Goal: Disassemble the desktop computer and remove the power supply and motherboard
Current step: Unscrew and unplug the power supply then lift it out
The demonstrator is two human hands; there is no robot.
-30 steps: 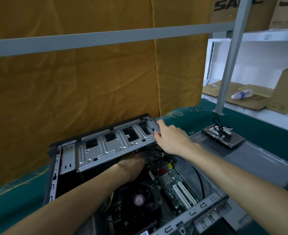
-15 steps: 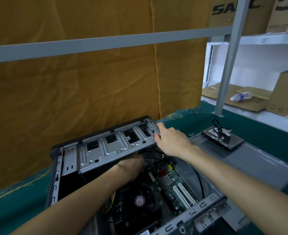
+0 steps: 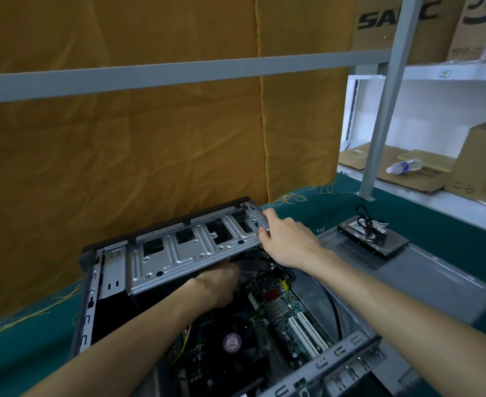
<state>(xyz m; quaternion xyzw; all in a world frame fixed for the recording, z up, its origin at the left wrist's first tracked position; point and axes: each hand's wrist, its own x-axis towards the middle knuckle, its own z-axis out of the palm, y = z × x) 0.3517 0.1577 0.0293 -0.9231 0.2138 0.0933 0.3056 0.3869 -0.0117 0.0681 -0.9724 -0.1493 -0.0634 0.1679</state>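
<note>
An open desktop case (image 3: 88,308) lies on its side on the green table. Inside it shows the green motherboard (image 3: 286,308) with white slots and a black CPU fan (image 3: 231,343). A silver drive cage (image 3: 190,247) is tilted up over the far part of the case. My right hand (image 3: 289,239) grips the cage's right end. My left hand (image 3: 220,283) reaches under the cage among black cables; its fingers are hidden there. The power supply cannot be made out.
The grey side panel (image 3: 425,279) lies to the right of the case with a hard drive (image 3: 375,234) and cable on it. A yellow cloth hangs behind. A grey post (image 3: 379,124) stands at the back right, with shelves of cardboard boxes and a bottle (image 3: 403,166).
The view has tilted down slightly. Both hands stay at the drive cage, with the left hand still beneath it.
</note>
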